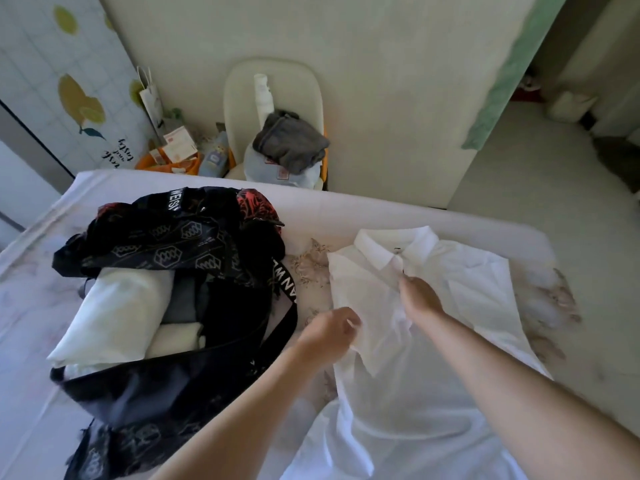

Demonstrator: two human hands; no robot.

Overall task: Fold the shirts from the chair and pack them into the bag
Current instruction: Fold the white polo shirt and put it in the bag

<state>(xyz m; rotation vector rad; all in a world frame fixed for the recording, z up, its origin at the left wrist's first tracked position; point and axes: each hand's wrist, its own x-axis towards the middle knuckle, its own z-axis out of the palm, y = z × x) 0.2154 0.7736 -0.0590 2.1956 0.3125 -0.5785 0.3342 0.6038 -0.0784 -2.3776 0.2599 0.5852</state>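
View from above a bed covered in a pale, faintly flowered sheet (346, 216), with two bare forearms reaching in from the bottom of the frame.

Right of centre, a white collared button-up shirt (467, 282) lies front-up and spread flat on the sheet, its collar toward the far edge of the bed. The right hand (419, 296) rests on the shirt's front just below the collar, its fingers curled down and pinching the cloth along the buttoned edge. The left hand (329, 327), just left of it and lower in the frame, has its fingers curled in around the shirt's side edge, where the fabric bunches.

On the left of the frame sits a black fabric bag with white printed lettering and a red patterned patch (166, 386). It is open, and folded white garments (114, 313) lie inside.

Beyond the bed, at upper centre, a cream padded chair (242, 91) stands against the wall. On its seat a crumpled dark grey garment (291, 143) lies on top of a pale blue one (263, 168), and a white bottle (263, 98) leans on the backrest.

In the upper left corner, on the floor beside the chair — a white paper carrier bag (150, 98) and an orange container holding small boxes (166, 162).
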